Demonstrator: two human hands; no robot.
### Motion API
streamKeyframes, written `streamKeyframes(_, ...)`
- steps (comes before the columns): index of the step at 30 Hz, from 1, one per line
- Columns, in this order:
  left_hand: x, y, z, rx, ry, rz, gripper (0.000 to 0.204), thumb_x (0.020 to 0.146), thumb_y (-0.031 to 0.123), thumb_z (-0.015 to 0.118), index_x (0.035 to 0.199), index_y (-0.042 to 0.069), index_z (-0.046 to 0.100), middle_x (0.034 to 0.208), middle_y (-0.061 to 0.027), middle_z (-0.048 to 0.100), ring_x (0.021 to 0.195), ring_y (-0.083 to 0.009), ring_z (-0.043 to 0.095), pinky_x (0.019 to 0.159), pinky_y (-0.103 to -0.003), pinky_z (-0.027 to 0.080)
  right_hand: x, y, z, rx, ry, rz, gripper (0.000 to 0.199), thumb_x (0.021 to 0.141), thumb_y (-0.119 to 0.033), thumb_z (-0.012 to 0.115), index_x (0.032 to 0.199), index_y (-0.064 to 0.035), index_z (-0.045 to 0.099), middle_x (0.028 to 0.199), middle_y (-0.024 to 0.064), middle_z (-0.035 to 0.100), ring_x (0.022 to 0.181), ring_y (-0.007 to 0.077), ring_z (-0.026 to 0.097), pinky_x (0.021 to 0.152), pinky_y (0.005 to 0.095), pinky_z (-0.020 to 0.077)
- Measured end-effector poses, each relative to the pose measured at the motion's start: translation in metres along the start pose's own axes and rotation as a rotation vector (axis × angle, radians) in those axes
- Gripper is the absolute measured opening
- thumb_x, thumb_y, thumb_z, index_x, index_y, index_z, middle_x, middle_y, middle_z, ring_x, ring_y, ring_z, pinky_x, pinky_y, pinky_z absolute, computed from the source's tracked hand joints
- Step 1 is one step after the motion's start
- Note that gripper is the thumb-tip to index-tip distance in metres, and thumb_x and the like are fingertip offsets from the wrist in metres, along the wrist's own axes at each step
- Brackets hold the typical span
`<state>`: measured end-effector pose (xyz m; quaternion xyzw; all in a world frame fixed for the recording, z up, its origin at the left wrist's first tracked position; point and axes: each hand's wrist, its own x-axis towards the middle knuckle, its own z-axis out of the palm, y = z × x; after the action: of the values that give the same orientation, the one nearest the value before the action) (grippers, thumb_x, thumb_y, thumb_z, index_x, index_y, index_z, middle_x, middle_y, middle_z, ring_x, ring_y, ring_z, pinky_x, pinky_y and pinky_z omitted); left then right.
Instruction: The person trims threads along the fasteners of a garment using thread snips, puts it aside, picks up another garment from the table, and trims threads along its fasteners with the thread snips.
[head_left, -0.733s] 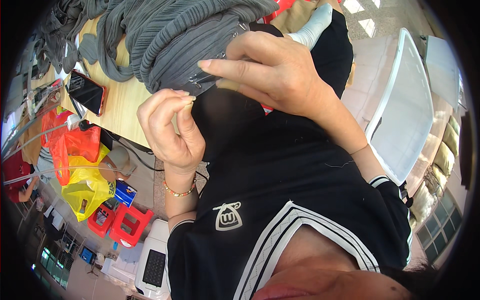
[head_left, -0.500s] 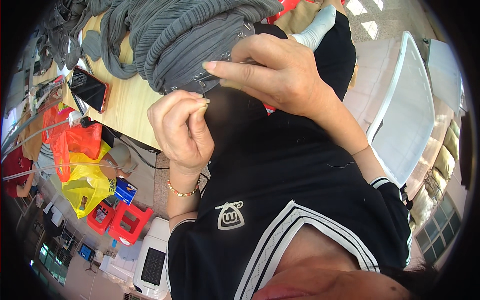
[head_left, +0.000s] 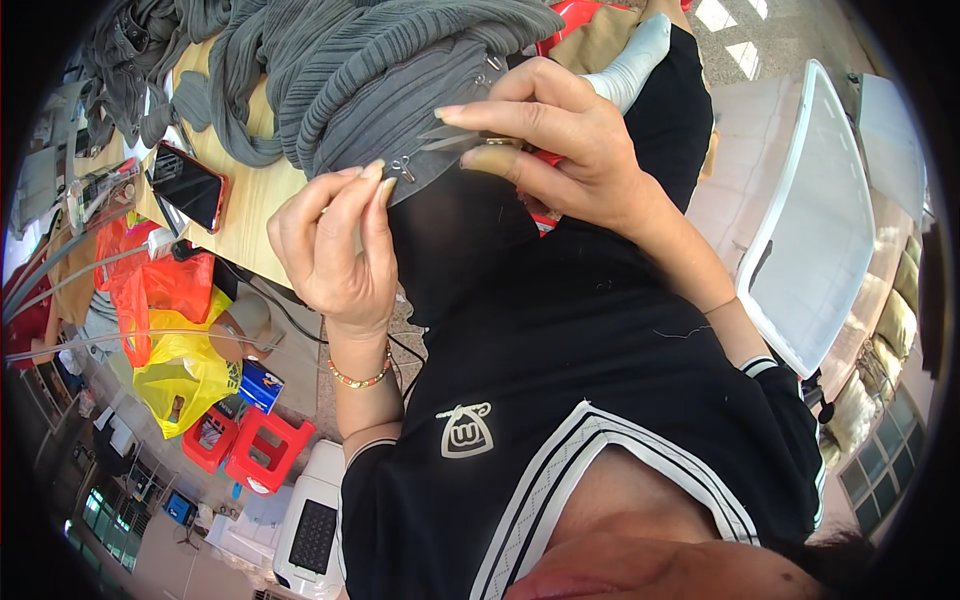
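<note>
A grey ribbed garment [head_left: 370,70] lies bunched on a wooden table [head_left: 250,205], its edge hanging over toward me. My left hand [head_left: 335,250], with a beaded bracelet on the wrist, pinches that edge with thumb and forefinger beside a small metal zipper pull [head_left: 402,170]. My right hand [head_left: 560,140] grips the same edge further right, with a thin clear strip [head_left: 455,138] under its forefinger. The two hands are about a hand's width apart. Below them is my black top with white stripes [head_left: 560,400].
A phone in a red case [head_left: 187,186] lies on the table's left part. Orange [head_left: 160,285] and yellow [head_left: 185,370] plastic bags hang below it, with red stools [head_left: 262,450] and a white machine [head_left: 315,520] on the floor. A white plastic chair [head_left: 820,220] stands at right.
My left hand has risen and opened from a loose fist into a pinch at the garment's edge by the zipper pull. My right hand keeps its grip on the edge.
</note>
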<state>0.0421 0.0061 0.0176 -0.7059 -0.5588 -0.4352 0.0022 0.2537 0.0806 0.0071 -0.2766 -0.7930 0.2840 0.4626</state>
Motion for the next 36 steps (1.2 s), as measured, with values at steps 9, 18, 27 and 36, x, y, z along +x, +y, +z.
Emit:
streamKeyframes(9,-0.003,0.004,0.002,0.021,0.027,-0.010,0.008,0.088,0.003,0.065,0.096,0.004,0.064,0.094,-0.0090,0.061,0.087,-0.0237,0.057,0.080,-0.034,0.043,-0.003,-0.004,-0.004,0.089,0.011,0.055,0.039,0.075,-0.008,0.080,0.112,-0.0102,0.072,0.085,0.0039,0.058,0.066,0.0124,0.054,0.057,0.0250,0.0446)
streamKeyframes(18,0.011,0.010,-0.012,-0.003,-0.005,-0.053,0.024,0.085,0.006,0.069,0.107,0.002,0.063,0.107,-0.0133,0.063,0.104,-0.0312,0.058,0.093,-0.041,0.044,0.012,-0.012,-0.014,0.144,-0.021,0.013,0.041,0.077,-0.001,0.075,0.117,-0.0067,0.069,0.086,0.0073,0.056,0.075,0.0182,0.055,0.065,0.0280,0.0450)
streamKeyframes(27,-0.003,-0.001,0.007,0.067,0.147,0.147,0.023,0.075,0.002,0.075,0.096,0.007,0.066,0.099,-0.0050,0.066,0.087,-0.0236,0.062,0.077,-0.036,0.046,0.022,-0.018,-0.012,0.234,-0.051,0.105,0.042,0.076,0.002,0.075,0.117,-0.0024,0.067,0.092,0.0065,0.057,0.081,0.0147,0.054,0.067,0.0240,0.0415)
streamKeyframes(36,0.008,0.010,-0.005,-0.019,0.010,0.051,0.014,0.081,0.002,0.068,0.093,0.004,0.060,0.098,-0.0112,0.061,0.089,-0.0303,0.059,0.080,-0.039,0.045,0.018,-0.023,-0.019,0.222,-0.050,0.112,0.039,0.078,-0.002,0.076,0.116,-0.0025,0.069,0.089,0.0060,0.055,0.074,0.0119,0.052,0.060,0.0232,0.0396)
